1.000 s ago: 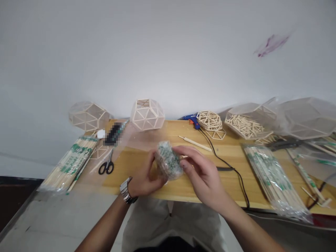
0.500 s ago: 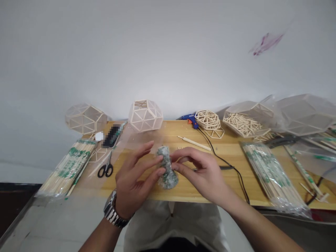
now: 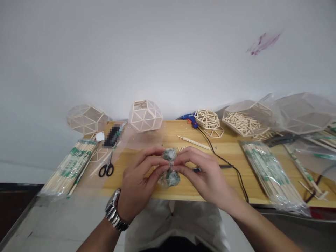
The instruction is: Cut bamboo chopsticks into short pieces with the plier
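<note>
A crumpled clear plastic wrapper with green print (image 3: 172, 177) is bunched up above the front part of the table, narrow at its middle and fuller at both ends. My left hand (image 3: 143, 175) pinches it from the left with thumb and fingertips. From the right, the thumb and forefinger of my right hand (image 3: 202, 171) grip the same narrow middle. The fingertips of both hands almost meet there and hide part of the plastic. Black-handled scissors (image 3: 106, 169) lie left of my left hand. Behind my right hand rests a pale wooden stick (image 3: 196, 143).
Packs of wooden sticks lie at left (image 3: 69, 164) and right (image 3: 270, 175). Along the wall stand a covered stick-frame polyhedron (image 3: 145, 117), a blue glue gun (image 3: 193, 119) with a black cord, and an open frame of short sticks (image 3: 241, 124). A dark-handled tool (image 3: 225, 167) lies beyond my right hand.
My left fingers have closed in toward the wrapper's middle, and my hands have come together. The wrapper has shifted slightly right and looks more tightly gathered.
</note>
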The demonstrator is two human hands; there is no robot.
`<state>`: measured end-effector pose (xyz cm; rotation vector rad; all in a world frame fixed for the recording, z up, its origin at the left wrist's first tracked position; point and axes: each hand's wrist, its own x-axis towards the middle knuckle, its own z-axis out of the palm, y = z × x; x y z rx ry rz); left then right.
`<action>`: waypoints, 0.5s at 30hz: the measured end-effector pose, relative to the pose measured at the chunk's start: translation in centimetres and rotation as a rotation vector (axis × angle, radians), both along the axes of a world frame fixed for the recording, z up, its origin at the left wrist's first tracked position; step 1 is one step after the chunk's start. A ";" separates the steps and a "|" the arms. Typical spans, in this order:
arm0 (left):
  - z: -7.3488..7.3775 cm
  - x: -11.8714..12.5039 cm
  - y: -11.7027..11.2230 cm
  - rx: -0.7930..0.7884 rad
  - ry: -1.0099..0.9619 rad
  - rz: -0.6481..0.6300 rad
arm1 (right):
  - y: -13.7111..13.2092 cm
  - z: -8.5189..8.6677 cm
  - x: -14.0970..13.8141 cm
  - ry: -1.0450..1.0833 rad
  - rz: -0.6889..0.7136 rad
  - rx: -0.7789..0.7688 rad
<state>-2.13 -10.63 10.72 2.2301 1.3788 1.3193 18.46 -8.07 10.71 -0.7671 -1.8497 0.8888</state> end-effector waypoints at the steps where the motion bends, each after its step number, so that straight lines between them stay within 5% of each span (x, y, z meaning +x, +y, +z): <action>1: -0.1 0.0 0.0 -0.002 -0.002 0.003 | -0.1 0.0 0.0 -0.016 -0.002 0.004; 15: -0.6 0.0 0.1 -0.030 0.028 -0.011 | -0.4 -1.0 0.2 -0.102 -0.029 -0.049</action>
